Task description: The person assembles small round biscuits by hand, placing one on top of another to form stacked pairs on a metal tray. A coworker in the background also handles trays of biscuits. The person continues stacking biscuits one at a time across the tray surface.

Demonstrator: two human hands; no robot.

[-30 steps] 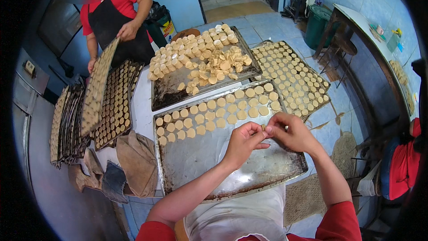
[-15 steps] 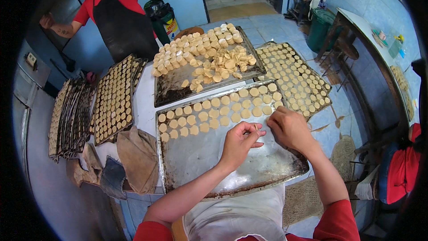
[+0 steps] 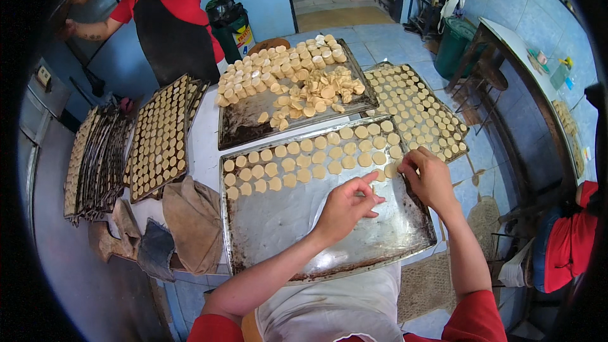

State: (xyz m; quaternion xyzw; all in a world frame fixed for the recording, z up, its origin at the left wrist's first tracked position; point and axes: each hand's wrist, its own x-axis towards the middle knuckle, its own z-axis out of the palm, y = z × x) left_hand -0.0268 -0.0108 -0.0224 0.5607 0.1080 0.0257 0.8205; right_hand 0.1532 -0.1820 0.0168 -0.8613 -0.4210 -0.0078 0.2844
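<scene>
Rows of thin, pale dough rounds (image 3: pixel 304 161) lie across the far half of a metal baking tray (image 3: pixel 272 234) in front of me. At the right end of the nearest row, my right hand (image 3: pixel 430 177) pinches the edge of a dough round (image 3: pixel 391 170) lying at the tray surface. Just left of it, my left hand (image 3: pixel 345 210) hovers over the tray, index finger and thumb apart. Its index fingertip is beside another dough round (image 3: pixel 378 175); whether they touch I cannot tell. No dough shows between the left fingers.
Behind stands a dark tray (image 3: pixel 237 128) with stacked dough pieces and a loose heap (image 3: pixel 326 88). Filled trays (image 3: pixel 415 111) lie at right; more trays (image 3: pixel 158 139) lean at left by brown cloths (image 3: pixel 193 225). A co-worker in a black apron (image 3: pixel 171 41) stands at far left.
My right hand has moved slightly right, to the row's end, where dough rounds now lie. My left finger and thumb have spread apart. The co-worker's arms have shifted left and lower.
</scene>
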